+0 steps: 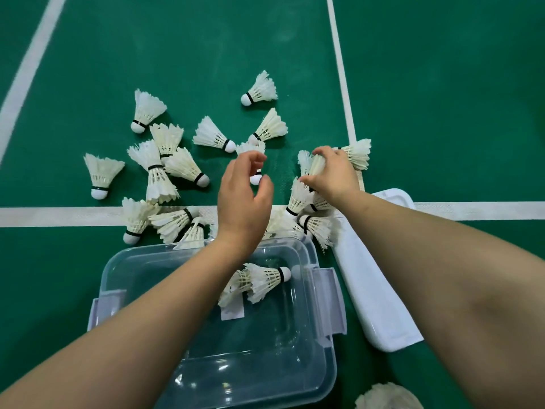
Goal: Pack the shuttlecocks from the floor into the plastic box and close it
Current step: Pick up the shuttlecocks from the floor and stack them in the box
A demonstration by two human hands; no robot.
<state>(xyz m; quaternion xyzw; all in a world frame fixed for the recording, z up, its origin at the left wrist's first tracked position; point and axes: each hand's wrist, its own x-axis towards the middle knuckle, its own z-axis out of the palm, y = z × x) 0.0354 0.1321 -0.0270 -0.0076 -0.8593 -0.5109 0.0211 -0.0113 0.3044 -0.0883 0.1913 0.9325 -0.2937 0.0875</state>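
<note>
Several white feather shuttlecocks [153, 169] lie scattered on the green court floor beyond the clear plastic box [318, 364]. Two shuttlecocks [262, 280] lie inside the box near its far right corner. My left hand [241, 202] hovers past the box's far rim, its fingers curved around a shuttlecock [256, 179] standing cork-down; whether they touch it is unclear. My right hand [333, 172] grips the feathers of a shuttlecock [317, 165] in the pile to the right. The white lid [380, 290] lies on the floor right of the box.
White court lines [59, 215] cross the floor beneath the pile, and another runs away at the upper right. The box has lavender latch flaps [333, 299] on its sides. One more shuttlecock [386, 397] sits at the bottom edge, right of the box.
</note>
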